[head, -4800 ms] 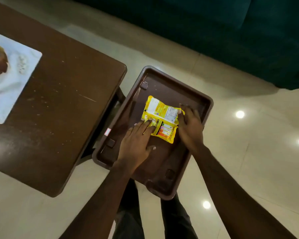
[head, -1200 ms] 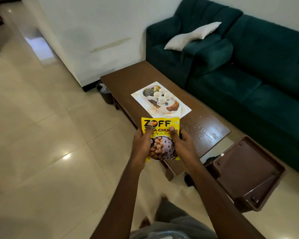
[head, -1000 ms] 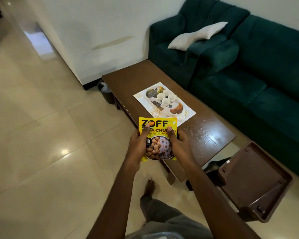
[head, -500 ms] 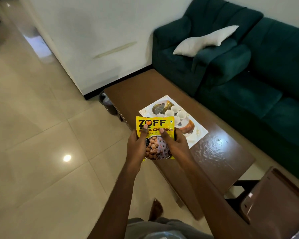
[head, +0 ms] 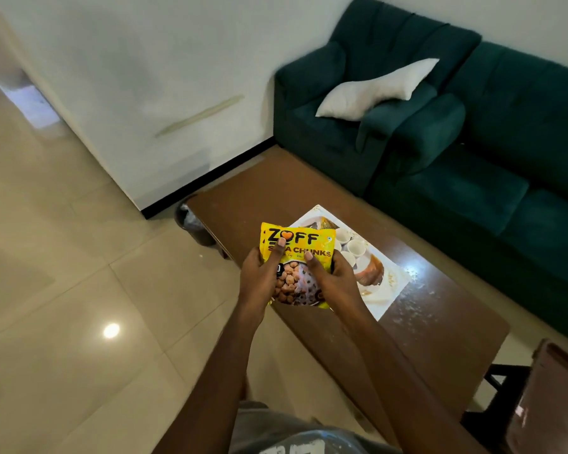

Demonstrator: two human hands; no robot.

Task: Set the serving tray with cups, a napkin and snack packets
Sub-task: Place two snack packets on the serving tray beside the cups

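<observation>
Yellow soya-chunk snack packets [head: 297,244], at least two stacked, are upright in front of me, above the near edge of the brown coffee table [head: 440,326]. My left hand [head: 259,278] grips their left side and my right hand [head: 333,280] their right side, thumbs on the front. Behind them a white printed serving tray [head: 387,290] lies on the table with small white cups [head: 354,247] on it. The packets hide part of this tray. No napkin is in view.
A brown plastic tray [head: 548,404] stands at the lower right beyond the table's end. A dark bin [head: 194,224] sits on the floor at the table's far corner. A green sofa [head: 473,142] with a white cushion [head: 374,90] lines the right side; tiled floor [head: 63,290] spreads left.
The packets left the brown tray and are now raised in both hands. Over the last second my view has moved closer to the coffee table, and the brown tray has slid to the frame's lower right.
</observation>
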